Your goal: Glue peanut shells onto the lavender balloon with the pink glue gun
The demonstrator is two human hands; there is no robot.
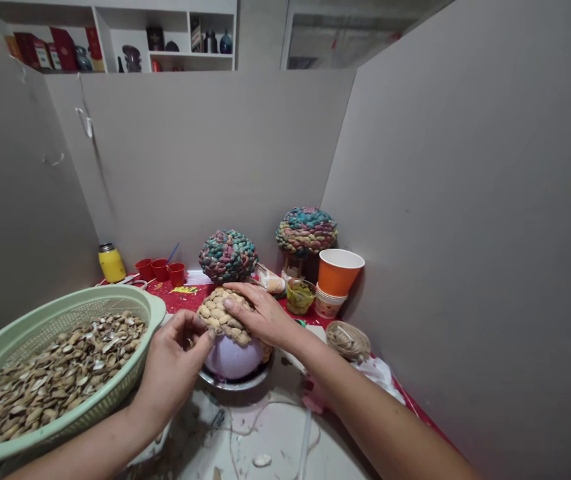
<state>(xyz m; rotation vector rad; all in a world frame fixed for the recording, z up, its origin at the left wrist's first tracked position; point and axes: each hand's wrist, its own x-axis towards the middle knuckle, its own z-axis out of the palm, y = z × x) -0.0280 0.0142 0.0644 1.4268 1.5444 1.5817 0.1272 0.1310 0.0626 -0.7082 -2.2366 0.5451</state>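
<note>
A pale purple ball sits in a metal dish; its top is covered with tan nut shells. My right hand lies over the shell-covered top, fingers pressed down on it. My left hand is at the ball's left side, fingers pinched together against the edge of the shells; what they pinch is too small to name. A green basket full of loose shells stands at the left, beside my left forearm.
Two painted shell-covered balls stand at the back. Orange paper cup, small jar, red cups, yellow bottle, twine ball. Grey partition walls close in on three sides.
</note>
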